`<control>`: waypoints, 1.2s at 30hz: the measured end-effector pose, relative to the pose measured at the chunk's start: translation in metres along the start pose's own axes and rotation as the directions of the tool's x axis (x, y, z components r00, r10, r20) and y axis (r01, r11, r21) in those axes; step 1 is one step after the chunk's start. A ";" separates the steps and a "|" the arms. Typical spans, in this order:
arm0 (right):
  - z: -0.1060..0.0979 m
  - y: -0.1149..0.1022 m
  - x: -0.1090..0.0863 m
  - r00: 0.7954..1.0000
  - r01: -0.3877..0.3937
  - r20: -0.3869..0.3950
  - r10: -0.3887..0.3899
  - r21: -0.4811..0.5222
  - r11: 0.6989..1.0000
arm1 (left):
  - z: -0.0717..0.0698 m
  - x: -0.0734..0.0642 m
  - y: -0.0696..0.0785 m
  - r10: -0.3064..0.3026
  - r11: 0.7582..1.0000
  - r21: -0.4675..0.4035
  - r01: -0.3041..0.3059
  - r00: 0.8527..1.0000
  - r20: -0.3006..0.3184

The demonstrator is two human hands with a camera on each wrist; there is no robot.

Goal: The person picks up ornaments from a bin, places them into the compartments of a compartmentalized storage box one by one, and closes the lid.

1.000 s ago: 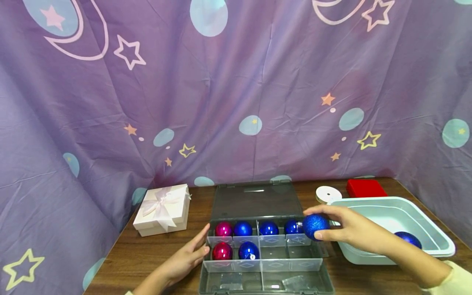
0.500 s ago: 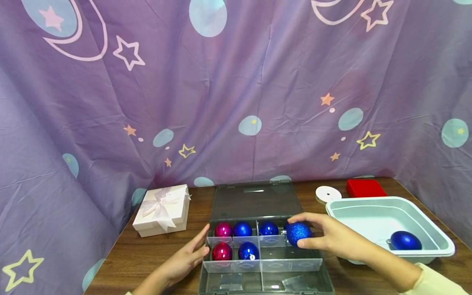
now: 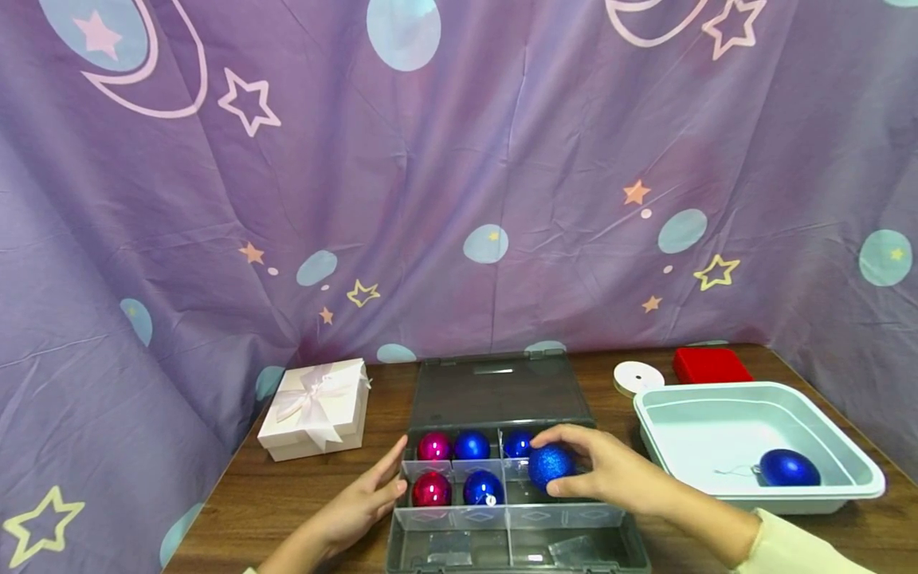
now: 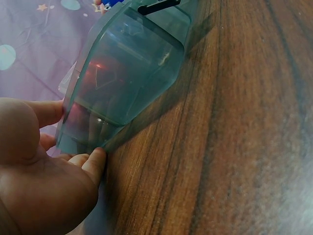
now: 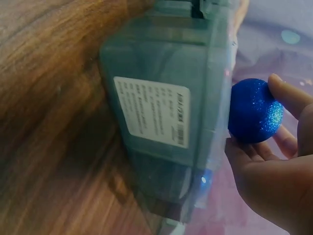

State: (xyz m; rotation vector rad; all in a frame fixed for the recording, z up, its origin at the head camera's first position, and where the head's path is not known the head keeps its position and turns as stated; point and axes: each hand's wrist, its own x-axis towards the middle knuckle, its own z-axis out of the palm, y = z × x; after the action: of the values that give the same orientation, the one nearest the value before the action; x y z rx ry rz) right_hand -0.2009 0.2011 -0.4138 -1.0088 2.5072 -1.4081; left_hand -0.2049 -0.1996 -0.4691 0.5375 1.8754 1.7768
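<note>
My right hand (image 3: 610, 470) grips a glittery blue Christmas bauble (image 3: 551, 467) between thumb and fingers, over the middle row of a divided clear-grey plastic box (image 3: 452, 542). The same glitter bauble (image 5: 255, 111) shows at the box rim in the right wrist view. Straight fingers of my left hand (image 3: 362, 506) touch the box's left side; in the left wrist view the left hand (image 4: 54, 181) rests against its wall. Two shiny red baubles (image 3: 433, 489) sit in the left compartments, with blue baubles (image 3: 484, 487) beside them. The back right compartment is hidden behind my right hand.
A pale green tub (image 3: 717, 414) on the right holds a blue bauble (image 3: 789, 468). Behind it are a white ribbon spool (image 3: 638, 377) and a red box (image 3: 712, 366). A white gift box (image 3: 319, 406) with a bow stands left. The plastic box's lid (image 3: 498, 391) lies back.
My right hand has carried the glittery blue bauble leftward from the box's right edge to over the middle row. The left hand has stayed at the box's left side.
</note>
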 end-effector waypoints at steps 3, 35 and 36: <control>0.005 0.001 0.002 1.000 0.001 0.001 -0.001 -0.010 1.000 | 0.000 0.000 -0.001 -0.001 1.000 0.001 0.001 1.000 -0.001; 0.025 0.013 0.002 0.997 0.061 -0.049 -0.065 -0.084 0.995 | 0.000 0.000 0.000 -0.009 1.000 -0.001 0.009 1.000 -0.009; 0.025 0.013 0.002 0.997 0.063 -0.049 -0.067 -0.079 0.995 | 0.000 0.000 0.000 -0.009 1.000 -0.001 0.009 1.000 -0.009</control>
State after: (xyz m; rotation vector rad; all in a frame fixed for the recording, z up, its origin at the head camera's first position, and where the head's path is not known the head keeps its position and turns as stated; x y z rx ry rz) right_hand -0.1997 0.1866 -0.4380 -1.0917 2.6071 -1.3805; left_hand -0.2048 -0.1992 -0.4693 0.5203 1.8803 1.7767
